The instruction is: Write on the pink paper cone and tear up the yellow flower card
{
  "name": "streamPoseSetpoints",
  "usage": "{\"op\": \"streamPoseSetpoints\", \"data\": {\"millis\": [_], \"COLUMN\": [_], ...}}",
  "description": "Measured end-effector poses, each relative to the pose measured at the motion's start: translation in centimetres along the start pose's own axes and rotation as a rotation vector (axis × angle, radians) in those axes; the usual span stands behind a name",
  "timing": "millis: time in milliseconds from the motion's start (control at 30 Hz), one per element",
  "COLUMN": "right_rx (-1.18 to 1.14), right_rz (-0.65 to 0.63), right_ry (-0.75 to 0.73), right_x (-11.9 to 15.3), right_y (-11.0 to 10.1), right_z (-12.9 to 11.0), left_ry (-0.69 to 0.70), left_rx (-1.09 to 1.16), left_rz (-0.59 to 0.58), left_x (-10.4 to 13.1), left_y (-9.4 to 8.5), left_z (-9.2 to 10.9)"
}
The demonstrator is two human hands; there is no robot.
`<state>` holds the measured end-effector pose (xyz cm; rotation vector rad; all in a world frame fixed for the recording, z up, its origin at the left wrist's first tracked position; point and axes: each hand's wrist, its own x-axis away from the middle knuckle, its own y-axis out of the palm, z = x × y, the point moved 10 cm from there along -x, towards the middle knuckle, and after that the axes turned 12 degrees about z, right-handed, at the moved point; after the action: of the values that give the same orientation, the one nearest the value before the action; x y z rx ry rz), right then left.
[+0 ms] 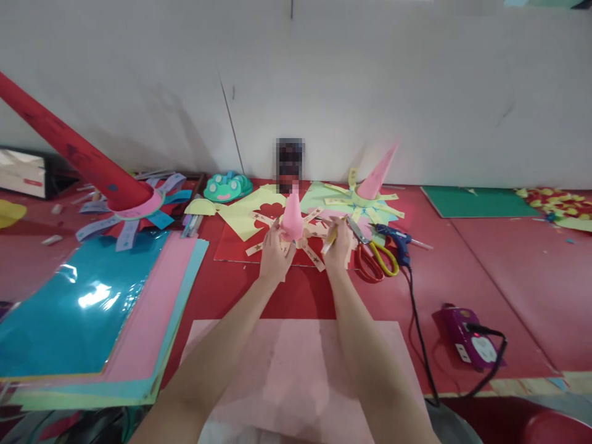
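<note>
Left hand: the left hand [274,251] is curled around the base of a small pink paper cone [292,217], which stands upright on cream paper strips [311,250].
Right hand: the right hand [340,245], at 3 o'clock of the cone, pinches a thin yellow stick [330,238].
Nearby: orange-and-yellow-handled scissors [377,259] lie at 3 o'clock of that hand, with a blue glue gun [398,242] just beyond.
</note>
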<state>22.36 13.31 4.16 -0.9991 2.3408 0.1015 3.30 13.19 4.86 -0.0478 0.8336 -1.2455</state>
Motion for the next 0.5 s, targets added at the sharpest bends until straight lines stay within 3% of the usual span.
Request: {"op": "streamPoseSetpoints", "data": {"millis": [133, 300, 500], "right_rx": [0.142, 0.159, 0.162], "right_rz": [-0.079, -0.189, -0.294], "right_ry": [-0.111, -0.048, -0.027], "right_x": [1.2, 2.1, 2.5], "right_y": [1.1, 3.1, 4.4], "right_z": [-2.0, -2.1, -2.0], "left_ry": [0.033, 0.064, 0.034], "left_rx": [-0.060, -0.142, -0.069], "left_rz": [-0.029, -0.111, -0.150], "left_x": [-0.1, 0.1, 0.1], "left_y": [0.4, 1.2, 1.8], "left_z": [0.1, -0.2, -0.7]}}
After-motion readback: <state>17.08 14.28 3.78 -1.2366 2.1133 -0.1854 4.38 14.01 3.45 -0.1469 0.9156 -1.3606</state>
